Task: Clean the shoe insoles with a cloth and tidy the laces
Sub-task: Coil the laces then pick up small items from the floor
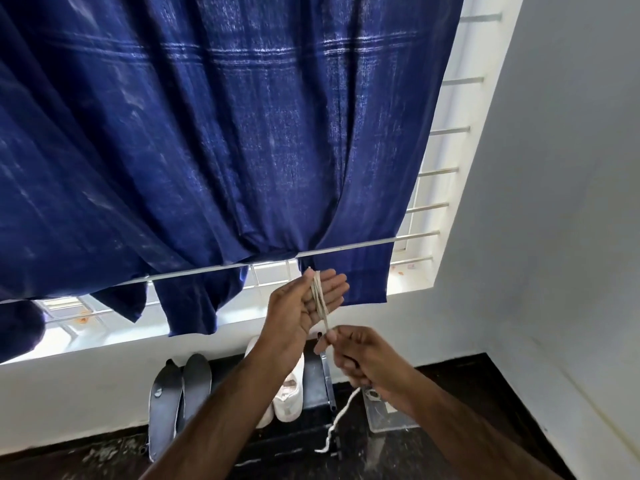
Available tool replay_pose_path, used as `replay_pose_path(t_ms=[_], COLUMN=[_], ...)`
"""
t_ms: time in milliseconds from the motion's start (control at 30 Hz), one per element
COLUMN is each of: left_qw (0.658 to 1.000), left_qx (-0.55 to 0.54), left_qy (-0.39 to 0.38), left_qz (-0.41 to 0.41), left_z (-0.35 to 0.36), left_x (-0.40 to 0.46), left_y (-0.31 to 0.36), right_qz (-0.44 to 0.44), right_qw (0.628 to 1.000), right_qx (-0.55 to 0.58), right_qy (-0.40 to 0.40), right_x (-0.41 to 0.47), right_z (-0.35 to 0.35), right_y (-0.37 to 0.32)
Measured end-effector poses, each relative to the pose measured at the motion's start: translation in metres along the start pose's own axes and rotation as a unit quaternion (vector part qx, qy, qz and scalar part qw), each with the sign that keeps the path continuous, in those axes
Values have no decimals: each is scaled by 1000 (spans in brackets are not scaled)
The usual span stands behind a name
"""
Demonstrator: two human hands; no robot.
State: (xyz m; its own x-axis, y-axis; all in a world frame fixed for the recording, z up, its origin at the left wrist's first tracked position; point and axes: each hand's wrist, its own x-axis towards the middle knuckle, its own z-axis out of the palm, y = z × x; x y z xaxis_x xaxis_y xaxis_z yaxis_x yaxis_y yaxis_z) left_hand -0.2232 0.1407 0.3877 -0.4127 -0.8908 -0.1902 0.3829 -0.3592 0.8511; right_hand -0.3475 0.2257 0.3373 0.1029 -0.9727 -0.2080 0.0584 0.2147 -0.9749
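1. Two dark insoles lean against the wall at 7 o'clock, beside the white shoes; cleaned or not, I cannot tell.
2. Lace tidying looks midway: the left hand, palm flat, carries coils of white shoelace; the right hand pinches the strand, its tail dangling at 6 o'clock.

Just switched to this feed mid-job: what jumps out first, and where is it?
The big blue curtain fills the upper frame, hanging before a barred window. Below it at centre, the left hand is held palm open with a white lace wound across it, while the right hand pinches the lace's running end. Low down, two dark insoles lean against the wall beside white shoes.
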Motion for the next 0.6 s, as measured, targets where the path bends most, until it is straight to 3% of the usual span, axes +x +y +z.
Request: replay_pose_path(t_ms=[167,333,500,600], left_qw=[995,986,993,998], left_qx=[80,157,83,32], left_qy=[-60,-35,71,39], left_qz=[-21,-32,36,23], left_z=[1,-2,-1,-1], left_x=[-9,-11,-3,-2], left_y=[-5,-14,-12,-3], right_qz=[46,-22,-88,-52], right_qw=[998,993,991,998], right_qx=[-43,-83,-61,6], right_qy=[20,83,82,42], right_x=[21,32,12,0], right_z=[-36,-51,-7,14], right_y=[-15,-71,-57,-19])
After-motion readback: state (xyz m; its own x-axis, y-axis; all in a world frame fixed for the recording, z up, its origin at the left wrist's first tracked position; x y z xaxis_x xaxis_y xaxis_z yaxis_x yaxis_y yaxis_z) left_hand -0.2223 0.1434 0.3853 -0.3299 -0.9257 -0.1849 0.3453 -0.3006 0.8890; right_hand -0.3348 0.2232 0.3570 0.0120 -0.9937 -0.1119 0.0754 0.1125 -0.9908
